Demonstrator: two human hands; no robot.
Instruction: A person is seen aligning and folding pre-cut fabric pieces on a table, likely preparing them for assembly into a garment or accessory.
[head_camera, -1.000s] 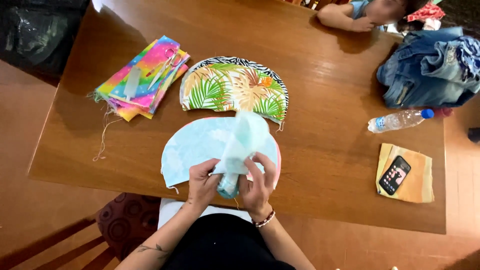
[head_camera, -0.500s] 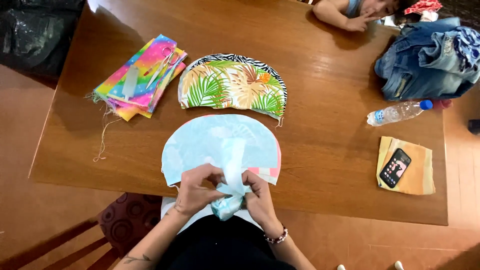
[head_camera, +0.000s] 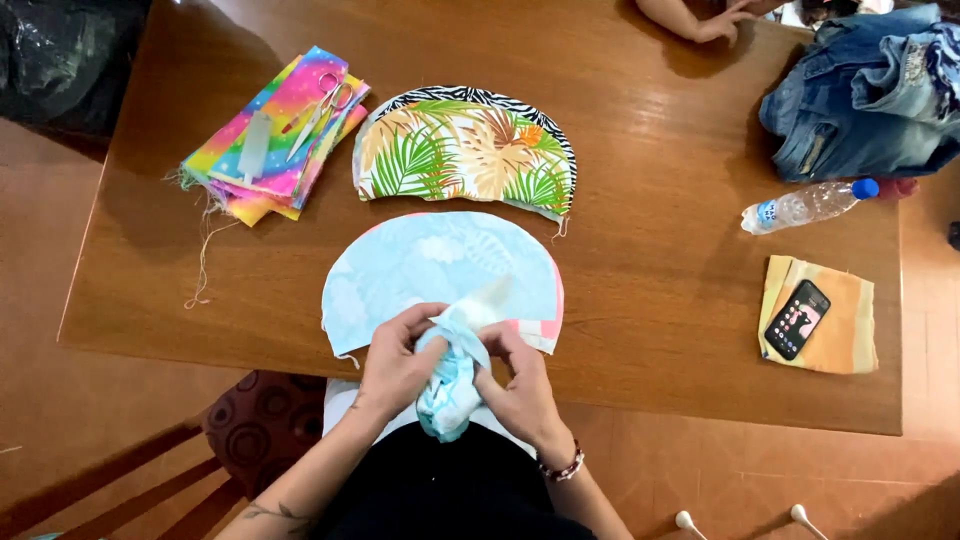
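Both left hand (head_camera: 398, 362) and right hand (head_camera: 518, 388) clenched around bunched pale-blue fabric (head_camera: 452, 375) at lower centre, over the half-round blue piece (head_camera: 430, 265); risk of snagging and dragging that piece off the table (head_camera: 650, 250) edge.

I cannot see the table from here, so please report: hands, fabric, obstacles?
Left hand and right hand both grip bunched light-blue fabric. Over blue half-round piece, near table edge. Nothing in the way.
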